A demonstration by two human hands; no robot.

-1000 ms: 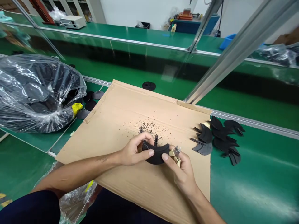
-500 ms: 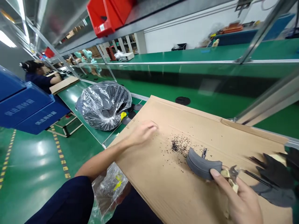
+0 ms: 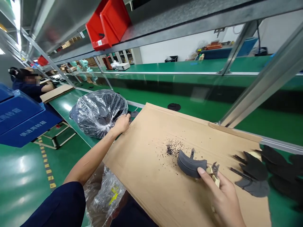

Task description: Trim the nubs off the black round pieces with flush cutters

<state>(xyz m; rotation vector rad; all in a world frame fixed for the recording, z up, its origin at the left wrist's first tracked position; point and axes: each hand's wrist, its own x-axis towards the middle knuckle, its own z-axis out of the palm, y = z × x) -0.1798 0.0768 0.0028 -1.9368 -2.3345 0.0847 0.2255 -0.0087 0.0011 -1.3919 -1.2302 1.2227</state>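
Note:
A curved dark-grey plastic part (image 3: 191, 166) with a thin upright tab is pinched by the thumb of my right hand (image 3: 223, 194). The same hand also keeps a pair of nippers (image 3: 214, 171) with cream handles in its palm, jaws pointing up. My left hand (image 3: 122, 123) has its fingers curled down by the clear plastic bag (image 3: 99, 110) of dark parts, over flat dark discs; what its fingertips hold, if anything, is hidden. Tiny black trimmings (image 3: 170, 148) lie scattered on the cardboard sheet (image 3: 142, 164) between my hands.
Several dark flat parts (image 3: 253, 168) are piled at the right. One dark disc (image 3: 174, 107) lies behind the cardboard. A red bin (image 3: 107, 26) hangs on the shelf overhead. Blue crates (image 3: 23, 123) and a seated person (image 3: 28, 82) are at the left. A metal post (image 3: 255, 77) slants at right.
My left hand has moved left and away from me, from over the cardboard to the discs beside the bag. My right hand still holds the curved part and nippers. The view has shifted slightly.

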